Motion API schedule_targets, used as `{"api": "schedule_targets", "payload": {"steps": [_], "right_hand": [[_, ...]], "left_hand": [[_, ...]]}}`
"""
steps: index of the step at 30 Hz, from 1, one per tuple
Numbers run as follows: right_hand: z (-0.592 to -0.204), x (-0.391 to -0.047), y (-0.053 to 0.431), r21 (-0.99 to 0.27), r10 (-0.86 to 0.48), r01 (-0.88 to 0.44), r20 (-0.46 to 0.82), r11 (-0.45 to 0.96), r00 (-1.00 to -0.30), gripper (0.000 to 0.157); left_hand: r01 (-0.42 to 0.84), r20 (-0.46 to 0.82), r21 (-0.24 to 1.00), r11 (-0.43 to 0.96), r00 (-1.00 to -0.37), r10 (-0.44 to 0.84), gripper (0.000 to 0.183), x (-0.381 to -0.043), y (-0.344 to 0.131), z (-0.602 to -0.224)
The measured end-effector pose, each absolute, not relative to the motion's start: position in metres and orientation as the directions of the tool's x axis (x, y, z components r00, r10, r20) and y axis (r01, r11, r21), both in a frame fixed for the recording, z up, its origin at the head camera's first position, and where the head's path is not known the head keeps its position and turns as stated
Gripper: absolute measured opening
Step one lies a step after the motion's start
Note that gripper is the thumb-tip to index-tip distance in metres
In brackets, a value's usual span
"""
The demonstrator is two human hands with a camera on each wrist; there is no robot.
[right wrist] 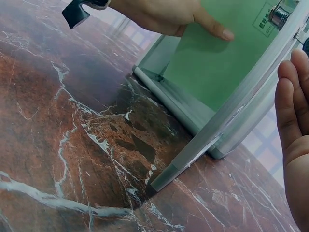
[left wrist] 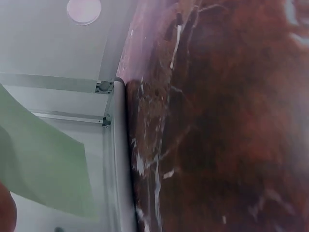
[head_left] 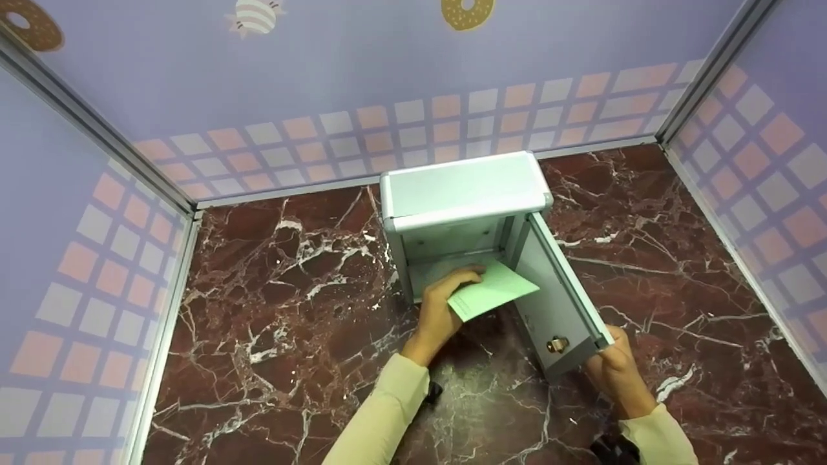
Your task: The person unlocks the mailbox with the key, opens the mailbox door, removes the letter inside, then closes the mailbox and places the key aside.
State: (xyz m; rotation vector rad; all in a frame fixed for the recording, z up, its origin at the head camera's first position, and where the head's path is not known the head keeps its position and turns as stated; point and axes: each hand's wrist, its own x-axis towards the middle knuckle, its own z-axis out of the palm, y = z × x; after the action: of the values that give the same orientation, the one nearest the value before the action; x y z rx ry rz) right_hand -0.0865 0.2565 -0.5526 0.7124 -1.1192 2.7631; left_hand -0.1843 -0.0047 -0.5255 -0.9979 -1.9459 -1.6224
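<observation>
A pale green envelope [head_left: 494, 290] with rows of small printed squares is pinched in my left hand [head_left: 442, 310]. The left thumb [right wrist: 224, 34] lies across one face of it in the right wrist view. The envelope slants inside the front opening of a silver metal mailbox [head_left: 465, 187]. Swung outward on the right is the mailbox door [head_left: 559, 303], with a brass-toned lock [head_left: 557, 344] on its inner face. My right hand [head_left: 614, 368] is at the door's free end, on the outer side. Its visible fingers [right wrist: 287, 101] are straight, near a small black piece at the lock.
The mailbox stands on dark red marble [head_left: 291, 323] with white veins, close to the purple back wall [head_left: 355, 77]. Side walls with pink and white squares rise at left and right. Dark straps [right wrist: 77, 12] sit at both wrists.
</observation>
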Motion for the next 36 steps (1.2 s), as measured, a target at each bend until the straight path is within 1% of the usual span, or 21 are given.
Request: {"api": "schedule_targets", "payload": {"steps": [3,7,12,14,17,19,23,28,36], "right_hand": [[-0.553,-0.086,0.257,-0.647,-0.099,-0.232,0.432,-0.726,-0.897,0.041],[-0.552,-0.086,0.257,-0.653,-0.090,-0.222,0.409,-0.724,-0.908,0.042],[-0.550,-0.085,0.256,-0.644,-0.096,-0.217,0.414,-0.733,-0.905,0.037],[-0.550,-0.085,0.256,-0.638,-0.096,-0.217,0.419,-0.739,-0.903,0.035],[-0.551,-0.085,0.255,-0.640,-0.088,-0.223,0.418,-0.736,-0.904,0.034],[-0.552,-0.085,0.255,-0.648,-0.074,-0.231,0.408,-0.726,-0.910,0.034],[-0.553,-0.084,0.254,-0.635,-0.047,-0.239,0.399,-0.735,-0.916,0.034],[-0.554,-0.084,0.254,-0.600,-0.044,-0.232,0.409,-0.765,-0.912,0.035],[-0.553,-0.085,0.253,-0.594,-0.052,-0.224,0.410,-0.773,-0.910,0.035]], "left_hand": [[0.783,0.726,0.618,0.075,-0.605,0.326,0.028,-0.180,-0.014,-0.534],[0.842,0.759,0.534,0.077,-0.517,0.396,0.021,-0.172,-0.032,-0.537],[0.868,0.749,0.489,0.086,-0.469,0.467,0.019,-0.157,-0.056,-0.539],[0.884,0.747,0.459,0.091,-0.439,0.499,0.019,-0.152,-0.065,-0.541],[0.906,0.734,0.411,0.103,-0.396,0.552,0.017,-0.146,-0.078,-0.543],[0.913,0.720,0.393,0.112,-0.381,0.579,0.015,-0.142,-0.085,-0.543],[0.923,0.698,0.354,0.149,-0.367,0.615,0.015,-0.136,-0.100,-0.544],[0.933,0.663,0.277,0.231,-0.359,0.657,0.019,-0.128,-0.119,-0.549],[0.892,0.633,0.252,0.376,-0.446,0.633,0.042,-0.123,-0.157,-0.563]]}}
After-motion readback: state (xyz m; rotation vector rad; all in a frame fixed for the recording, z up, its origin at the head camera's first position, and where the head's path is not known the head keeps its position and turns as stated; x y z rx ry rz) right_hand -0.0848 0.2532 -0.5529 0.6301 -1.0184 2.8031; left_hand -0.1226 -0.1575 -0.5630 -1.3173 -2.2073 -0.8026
